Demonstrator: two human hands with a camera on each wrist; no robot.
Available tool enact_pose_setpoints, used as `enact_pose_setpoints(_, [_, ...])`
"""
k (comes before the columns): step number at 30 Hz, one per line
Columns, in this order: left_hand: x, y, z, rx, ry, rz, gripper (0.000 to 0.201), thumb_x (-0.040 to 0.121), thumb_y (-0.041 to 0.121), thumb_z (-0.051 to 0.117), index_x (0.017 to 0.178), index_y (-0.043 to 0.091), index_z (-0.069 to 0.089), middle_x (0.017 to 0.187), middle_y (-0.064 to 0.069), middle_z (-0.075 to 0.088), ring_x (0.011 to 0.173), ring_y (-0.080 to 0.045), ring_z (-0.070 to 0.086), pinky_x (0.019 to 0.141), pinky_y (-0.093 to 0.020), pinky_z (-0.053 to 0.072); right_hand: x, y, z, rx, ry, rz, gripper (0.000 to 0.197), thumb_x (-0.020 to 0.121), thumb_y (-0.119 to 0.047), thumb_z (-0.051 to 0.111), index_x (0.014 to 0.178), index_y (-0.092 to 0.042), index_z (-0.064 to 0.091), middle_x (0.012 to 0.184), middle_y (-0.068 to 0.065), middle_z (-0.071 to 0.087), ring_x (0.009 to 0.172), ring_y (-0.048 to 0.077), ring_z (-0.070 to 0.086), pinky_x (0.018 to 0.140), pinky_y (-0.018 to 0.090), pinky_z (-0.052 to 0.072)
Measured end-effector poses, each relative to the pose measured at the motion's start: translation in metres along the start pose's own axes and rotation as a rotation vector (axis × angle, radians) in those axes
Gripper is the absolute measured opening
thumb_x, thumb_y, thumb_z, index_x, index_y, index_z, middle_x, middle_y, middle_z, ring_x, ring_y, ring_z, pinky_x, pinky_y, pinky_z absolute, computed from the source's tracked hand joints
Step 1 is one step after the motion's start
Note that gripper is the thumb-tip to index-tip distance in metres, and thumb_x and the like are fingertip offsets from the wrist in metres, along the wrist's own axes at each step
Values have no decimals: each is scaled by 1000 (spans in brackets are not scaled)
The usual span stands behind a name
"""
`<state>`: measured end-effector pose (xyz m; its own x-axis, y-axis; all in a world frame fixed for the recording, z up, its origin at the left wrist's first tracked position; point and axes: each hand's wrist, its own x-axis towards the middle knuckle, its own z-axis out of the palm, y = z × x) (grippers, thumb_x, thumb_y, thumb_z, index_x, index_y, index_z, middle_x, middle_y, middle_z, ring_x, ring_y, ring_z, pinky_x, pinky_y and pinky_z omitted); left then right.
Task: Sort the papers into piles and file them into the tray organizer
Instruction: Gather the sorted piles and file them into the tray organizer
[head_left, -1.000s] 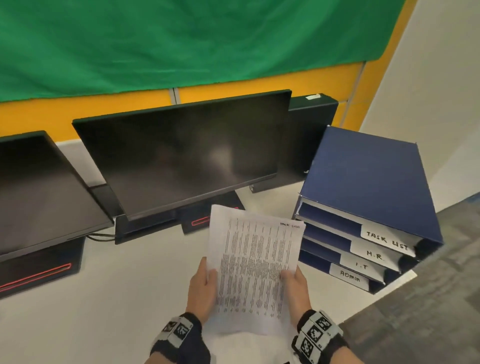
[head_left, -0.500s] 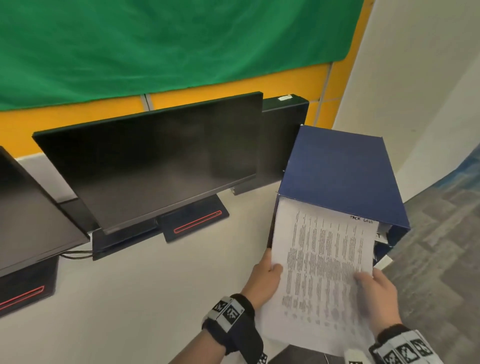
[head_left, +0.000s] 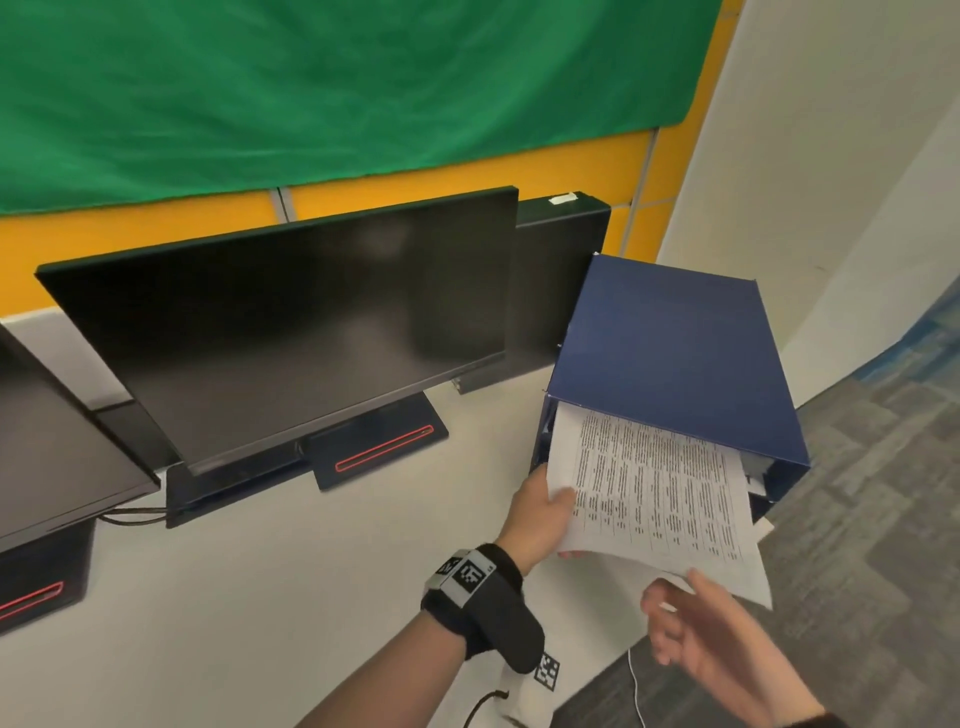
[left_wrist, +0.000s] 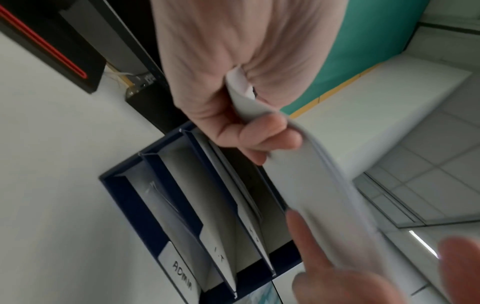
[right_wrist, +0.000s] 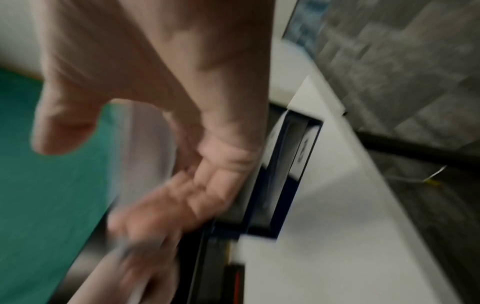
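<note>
A sheaf of printed papers (head_left: 654, 499) sticks out of the top slot of the blue tray organizer (head_left: 670, 353) at the desk's right end, its far edge under the lid. My left hand (head_left: 556, 519) pinches the sheaf's left edge, thumb on top; the left wrist view shows the papers (left_wrist: 319, 195) bending from that hand (left_wrist: 249, 131). My right hand (head_left: 675, 623) hovers, blurred, just off the near edge, fingers spread and holding nothing. Below the sheaf are lower trays, one labelled ADMIN (left_wrist: 182, 273). The right wrist view is blurred, with that hand (right_wrist: 168, 185) beside the organizer (right_wrist: 283, 185).
A black monitor (head_left: 291, 332) stands left of the organizer, a second monitor (head_left: 52, 447) at the far left, and a dark box (head_left: 561, 280) behind. The white desk (head_left: 260, 597) ends just right of the organizer, above grey carpet (head_left: 857, 545). A white cable (head_left: 636, 686) hangs near the edge.
Both hands carried the papers right to the organizer and slid the far edge into the top slot. The right hand has let go of the sheaf; the left still holds it.
</note>
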<state>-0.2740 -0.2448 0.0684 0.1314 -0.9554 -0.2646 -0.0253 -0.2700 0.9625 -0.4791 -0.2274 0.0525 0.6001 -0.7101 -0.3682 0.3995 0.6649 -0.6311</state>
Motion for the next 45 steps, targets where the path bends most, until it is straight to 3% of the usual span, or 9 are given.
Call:
enact_pose_setpoints(3, [7, 4, 6, -18, -3, -4, 29, 93, 10, 38, 119, 16, 48, 115, -11, 61, 84, -24, 63, 36, -21, 46, 13, 0, 28, -102, 151, -58, 35, 71, -23, 77, 98, -11, 59, 56, 6, 51, 40, 14, 44, 37, 22, 38])
enact_pose_setpoints(9, [3, 14, -21, -133, 39, -15, 23, 96, 33, 40, 110, 17, 48, 89, -12, 67, 55, -24, 62, 45, -27, 49, 48, -38, 49, 18, 416, -178, 5, 89, -5, 56, 86, -9, 57, 50, 1, 60, 39, 7, 57, 39, 16, 49])
enact_pose_setpoints(17, [-36, -55, -110, -129, 346, -1, 20, 96, 19, 41, 96, 10, 59, 79, -12, 64, 60, -22, 60, 53, -30, 50, 99, -70, 66, 127, 346, -278, 25, 95, -1, 42, 92, -9, 66, 70, 0, 75, 77, 11, 70, 105, 27, 42])
enact_pose_setpoints(21, [-80, -125, -181, 129, 636, -37, 19, 93, 8, 48, 85, 21, 60, 80, -4, 67, 76, -22, 64, 69, -32, 49, 104, -26, 93, 40, 247, -216, 51, 66, -7, 77, 114, -10, 59, 106, 7, 73, 104, 21, 68, 89, 30, 55])
enact_pose_setpoints(24, [-121, -176, -240, 468, 838, -130, 27, 87, 5, 53, 81, 31, 55, 93, -3, 65, 93, -26, 61, 77, -32, 44, 120, 38, 117, -233, 121, -56, 21, 90, -4, 50, 108, -5, 61, 92, 15, 69, 87, 29, 67, 78, 38, 56])
enact_pose_setpoints(31, [-251, -244, -354, 825, 1154, -859, 51, 88, 27, 47, 137, 21, 33, 148, -5, 28, 137, -25, 25, 110, -45, 27, 158, 190, 155, -897, -138, 357, 24, 93, -3, 45, 104, 1, 66, 81, 16, 67, 69, 27, 64, 62, 34, 54])
enact_pose_setpoints(36, [-327, -283, -394, 641, 1227, -1247, 63, 82, 55, 44, 133, 18, 35, 140, -12, 35, 130, -33, 32, 105, -56, 30, 166, 241, 185, -1048, -271, 430, 24, 92, -4, 44, 100, -2, 67, 75, 11, 66, 64, 23, 63, 58, 31, 52])
enact_pose_setpoints(40, [-335, -292, -391, 568, 1179, -1249, 75, 74, 69, 38, 129, 18, 38, 134, -14, 40, 120, -36, 42, 94, -57, 41, 170, 252, 197, -1077, -304, 446, 23, 92, -6, 45, 98, -5, 67, 76, 11, 66, 64, 22, 63, 59, 31, 53])
enact_pose_setpoints(45, [-273, -262, -349, 652, 1073, -1206, 81, 84, 71, 22, 144, 17, 16, 151, -15, 18, 135, -37, 25, 104, -55, 33, 179, 259, 206, -1112, -314, 451, 22, 92, -8, 46, 97, -6, 67, 77, 11, 65, 66, 22, 62, 57, 29, 52])
